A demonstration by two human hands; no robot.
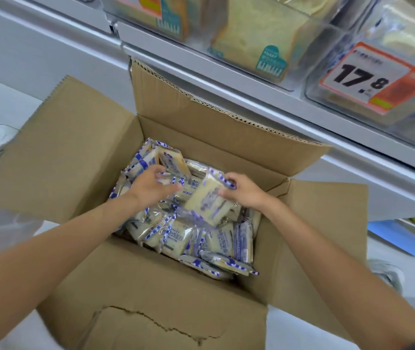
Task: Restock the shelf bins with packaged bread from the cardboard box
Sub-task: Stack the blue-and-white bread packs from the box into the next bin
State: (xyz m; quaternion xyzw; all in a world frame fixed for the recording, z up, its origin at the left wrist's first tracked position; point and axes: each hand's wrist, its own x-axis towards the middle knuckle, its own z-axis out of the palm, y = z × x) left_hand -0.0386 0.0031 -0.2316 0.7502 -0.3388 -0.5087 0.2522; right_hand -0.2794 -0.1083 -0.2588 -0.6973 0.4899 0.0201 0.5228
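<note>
The grey shelf (264,102) runs across the top of your view, and its clear shelf bins (332,39) hold wrapped toast loaves (254,31). Below it, right in front of you, the cardboard box (70,152) stands with its flaps folded out. The far flap rises in front of the shelf edge, and the near flap shows a ragged tear. The packaged bread (176,236) fills the bottom of the box. It is a loose heap of clear packets with blue-and-white edges, some lying flat, some on edge, some across one another. Both your arms reach down into the box. Your right hand (245,192) pinches one packet (205,202) by its upper right edge, thumb on the face and fingers behind, and that packet sits tilted above the heap. Your left hand (149,185) rests on the heap just beside it, fingers bent over the packets; whether it grips one cannot be told. An orange-and-white price tag (368,77) reading 17.8 fronts the bin at the right.
</note>
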